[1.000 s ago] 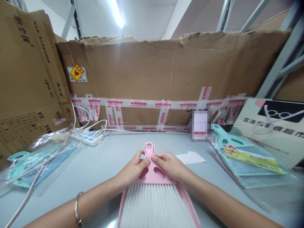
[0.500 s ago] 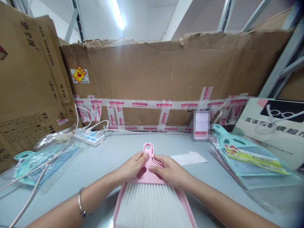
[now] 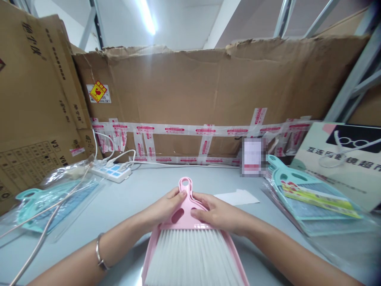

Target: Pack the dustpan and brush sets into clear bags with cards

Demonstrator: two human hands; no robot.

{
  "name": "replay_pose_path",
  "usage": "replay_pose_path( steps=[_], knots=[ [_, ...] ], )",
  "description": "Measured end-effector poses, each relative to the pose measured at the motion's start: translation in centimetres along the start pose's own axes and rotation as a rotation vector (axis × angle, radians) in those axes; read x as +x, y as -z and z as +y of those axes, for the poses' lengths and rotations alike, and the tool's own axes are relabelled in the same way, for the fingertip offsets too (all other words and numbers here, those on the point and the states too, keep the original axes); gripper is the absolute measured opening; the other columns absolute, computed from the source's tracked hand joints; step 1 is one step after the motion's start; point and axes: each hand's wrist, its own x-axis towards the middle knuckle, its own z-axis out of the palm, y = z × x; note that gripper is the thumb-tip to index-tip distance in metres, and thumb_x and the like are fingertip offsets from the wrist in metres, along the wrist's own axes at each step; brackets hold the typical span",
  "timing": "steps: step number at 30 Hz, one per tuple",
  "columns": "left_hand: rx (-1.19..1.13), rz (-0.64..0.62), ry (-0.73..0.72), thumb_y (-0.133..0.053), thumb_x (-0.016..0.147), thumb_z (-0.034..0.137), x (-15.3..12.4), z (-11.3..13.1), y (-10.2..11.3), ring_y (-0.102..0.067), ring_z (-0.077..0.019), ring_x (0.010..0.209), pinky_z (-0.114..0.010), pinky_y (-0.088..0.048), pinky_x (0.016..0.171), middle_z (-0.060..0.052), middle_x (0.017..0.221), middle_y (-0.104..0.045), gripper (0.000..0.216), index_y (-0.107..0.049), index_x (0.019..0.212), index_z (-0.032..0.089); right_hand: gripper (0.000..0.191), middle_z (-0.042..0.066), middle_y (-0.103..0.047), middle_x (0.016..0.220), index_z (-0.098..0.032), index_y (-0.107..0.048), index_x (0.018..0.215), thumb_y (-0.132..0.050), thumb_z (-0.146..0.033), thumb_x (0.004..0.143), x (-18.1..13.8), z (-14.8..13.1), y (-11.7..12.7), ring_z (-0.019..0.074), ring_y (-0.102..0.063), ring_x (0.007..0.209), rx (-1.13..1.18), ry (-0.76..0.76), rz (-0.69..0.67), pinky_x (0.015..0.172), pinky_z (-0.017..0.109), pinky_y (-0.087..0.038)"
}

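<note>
Pink brush-and-dustpan set (image 3: 190, 234) lies lengthwise on table (image 3: 133, 194), handle pointing away.
Left hand (image 3: 165, 206) & right hand (image 3: 216, 212) pinch its handle end from opp. sides (equally near).

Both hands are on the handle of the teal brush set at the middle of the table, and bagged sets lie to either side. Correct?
Not quite: the brush set under the left hand and right hand is pink, not teal, as the head view shows. The teal ones are the bagged sets, one on the left and one on the right.
</note>
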Motion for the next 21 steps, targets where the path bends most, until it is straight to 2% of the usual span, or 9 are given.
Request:
replay_pose_path(
  steps=[2, 7, 15, 21],
  knots=[
    [-0.005, -0.012, 0.001, -0.047, 0.077, 0.049, 0.00, -0.11, -0.06, -0.054, -0.0163, 0.080, -0.029, -0.040, 0.074, -0.004, 0.089, -0.056, 0.038, -0.048, 0.098, 0.017, 0.043, 0.004, -0.059, 0.101, -0.017, -0.046, 0.118, -0.050, -0.023, 0.076, -0.21, -0.09, 0.26, 0.0169, -0.054, 0.087, 0.025, -0.021, -0.062, 0.080, 0.031, -0.041],
    [0.066, 0.044, -0.013, -0.045, 0.078, 0.050, 0.15, -0.45, 0.03, -0.054, -0.0161, 0.085, -0.029, -0.039, 0.077, -0.003, 0.092, -0.056, 0.038, -0.048, 0.099, 0.019, 0.038, 0.004, -0.060, 0.099, -0.020, -0.047, 0.118, -0.043, -0.025, 0.081, -0.23, 0.15, 0.08, 0.0179, -0.053, 0.087, -0.127, -0.004, 0.028, 0.085, 0.034, -0.037],
    [0.115, 0.097, 0.032, -0.042, 0.079, 0.047, -0.28, 0.21, -0.35, -0.053, -0.0143, 0.076, -0.027, -0.040, 0.070, -0.002, 0.084, -0.054, 0.034, -0.049, 0.096, 0.018, 0.039, 0.003, -0.059, 0.106, -0.020, -0.047, 0.118, -0.043, -0.022, 0.080, 0.11, 0.62, -0.37, 0.0185, -0.054, 0.088, -0.149, 0.031, 0.074, 0.084, 0.033, -0.039],
    [0.115, 0.097, -0.062, -0.043, 0.079, 0.050, -0.37, 0.03, -0.18, -0.052, -0.0170, 0.089, -0.028, -0.038, 0.077, -0.003, 0.092, -0.054, 0.037, -0.050, 0.099, 0.020, 0.042, 0.003, -0.056, 0.113, -0.022, -0.044, 0.122, -0.044, -0.023, 0.080, 0.03, 0.44, -0.21, 0.0184, -0.053, 0.095, -0.115, 0.061, 0.076, 0.087, 0.034, -0.038]
  ],
)
